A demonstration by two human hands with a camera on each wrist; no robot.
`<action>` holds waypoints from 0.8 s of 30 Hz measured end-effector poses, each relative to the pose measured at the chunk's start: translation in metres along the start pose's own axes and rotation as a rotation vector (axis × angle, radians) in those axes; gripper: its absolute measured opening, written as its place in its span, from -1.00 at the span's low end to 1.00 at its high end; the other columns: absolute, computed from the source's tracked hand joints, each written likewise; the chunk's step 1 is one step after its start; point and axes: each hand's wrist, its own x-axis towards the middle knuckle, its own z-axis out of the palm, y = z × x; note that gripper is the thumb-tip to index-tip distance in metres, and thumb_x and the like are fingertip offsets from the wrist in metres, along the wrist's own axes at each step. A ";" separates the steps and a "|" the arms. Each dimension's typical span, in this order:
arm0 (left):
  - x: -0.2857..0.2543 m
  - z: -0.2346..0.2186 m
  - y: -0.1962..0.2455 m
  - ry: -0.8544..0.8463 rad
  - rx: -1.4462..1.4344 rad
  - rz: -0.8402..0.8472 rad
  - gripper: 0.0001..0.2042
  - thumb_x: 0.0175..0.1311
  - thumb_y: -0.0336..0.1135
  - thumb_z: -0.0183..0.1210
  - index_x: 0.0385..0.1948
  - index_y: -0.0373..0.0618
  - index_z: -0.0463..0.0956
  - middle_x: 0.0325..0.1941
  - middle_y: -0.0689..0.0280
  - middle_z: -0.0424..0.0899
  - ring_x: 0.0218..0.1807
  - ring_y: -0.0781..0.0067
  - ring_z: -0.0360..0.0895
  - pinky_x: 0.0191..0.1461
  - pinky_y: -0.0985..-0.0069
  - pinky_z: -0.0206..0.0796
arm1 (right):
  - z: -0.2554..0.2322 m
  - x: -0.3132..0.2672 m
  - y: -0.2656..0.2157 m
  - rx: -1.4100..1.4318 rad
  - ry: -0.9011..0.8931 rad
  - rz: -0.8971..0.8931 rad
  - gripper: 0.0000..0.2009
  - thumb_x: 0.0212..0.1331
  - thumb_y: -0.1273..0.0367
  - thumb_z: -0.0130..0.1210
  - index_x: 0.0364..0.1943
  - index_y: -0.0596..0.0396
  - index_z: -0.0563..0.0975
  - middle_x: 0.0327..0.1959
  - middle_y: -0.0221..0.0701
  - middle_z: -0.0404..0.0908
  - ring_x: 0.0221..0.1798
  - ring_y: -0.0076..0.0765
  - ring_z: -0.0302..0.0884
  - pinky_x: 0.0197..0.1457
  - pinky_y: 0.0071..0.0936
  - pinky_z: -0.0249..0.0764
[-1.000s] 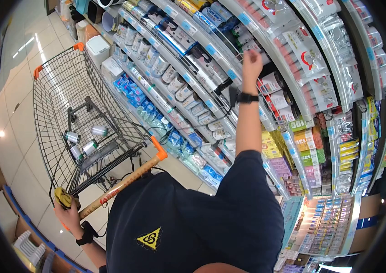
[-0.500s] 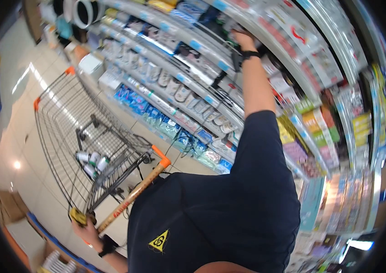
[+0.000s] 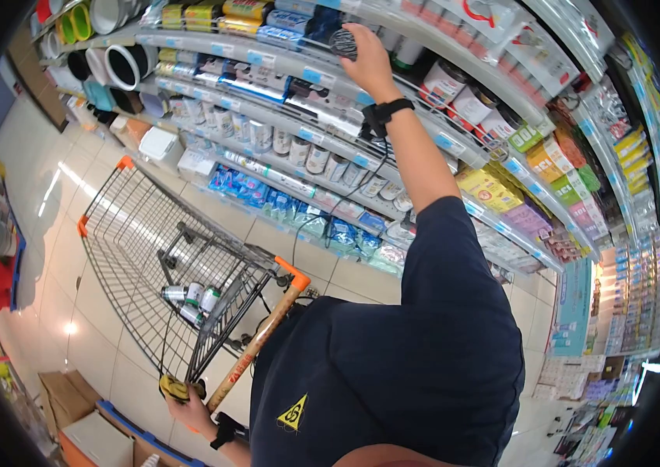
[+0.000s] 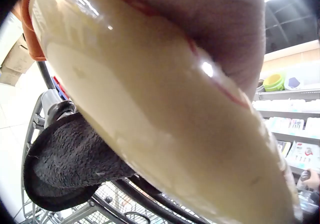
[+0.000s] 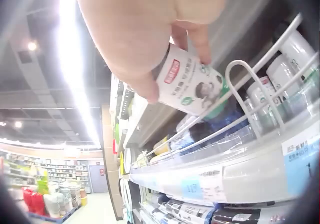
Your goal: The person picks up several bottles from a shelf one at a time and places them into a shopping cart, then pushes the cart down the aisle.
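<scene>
Gripping a white can (image 5: 192,86) with a green-and-red label, the right hand (image 3: 367,48) has its thumb and fingers (image 5: 200,39) curled round the can's upper part, so this grip is closed on the can. The can hangs just above the top shelf (image 3: 283,66), in front of the wire rail (image 5: 260,91) that guards the shelf's front edge; similar white cans (image 5: 295,59) stand behind that rail, just beside it. Pale price strips (image 5: 240,176) run along the shelf lip below. In the head view the right arm reaches up and forward, nearly straight, with a black wrist strap (image 3: 387,114) and a dark cable hanging from it. Lower shelves carry rows of jars, boxes and blue packets (image 3: 240,185).

To the person's left stands a wire shopping cart (image 3: 139,233) on the tiled floor, with several small cans (image 3: 190,298) lying in its basket. The left hand (image 3: 182,401) is low and behind, its fingers wrapped round the cart's handle bar (image 3: 256,342), which has orange end caps; this grip is closed on the handle. A yellow cloth or glove (image 3: 173,387) sits at that hand. The left wrist view shows only the pale handle close up and a dark fabric piece (image 4: 70,159).
</scene>
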 end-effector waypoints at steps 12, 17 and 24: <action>0.005 -0.007 0.023 -0.044 -0.067 -0.032 -0.68 0.05 -0.38 0.36 -0.15 -0.27 0.57 -0.32 0.17 0.67 -0.27 0.33 0.63 -0.10 0.41 0.46 | 0.014 -0.063 -0.209 0.388 -0.750 -0.094 -0.35 -0.10 -0.09 0.39 -0.02 0.03 0.48 -0.23 -0.22 0.69 -0.18 -0.05 0.68 -0.18 -0.25 0.56; 0.007 -0.009 0.030 -0.024 -0.119 -0.005 -0.66 -0.01 -0.40 0.39 -0.16 -0.27 0.58 -0.31 0.17 0.68 -0.25 0.29 0.65 -0.10 0.43 0.45 | 0.052 -0.125 -0.279 0.633 -1.071 -0.208 -0.41 -0.03 0.13 0.41 0.06 0.10 0.45 -0.08 -0.17 0.65 -0.08 0.00 0.64 -0.01 -0.29 0.54; 0.007 -0.011 0.024 -0.035 -0.105 -0.054 -0.65 -0.02 -0.36 0.39 -0.17 -0.25 0.58 -0.30 0.17 0.67 -0.25 0.25 0.64 -0.10 0.41 0.45 | 0.068 -0.128 -0.254 0.783 -1.268 -0.108 -0.39 0.07 0.17 0.32 0.23 0.00 0.43 -0.15 -0.30 0.73 -0.18 -0.21 0.70 -0.12 -0.29 0.57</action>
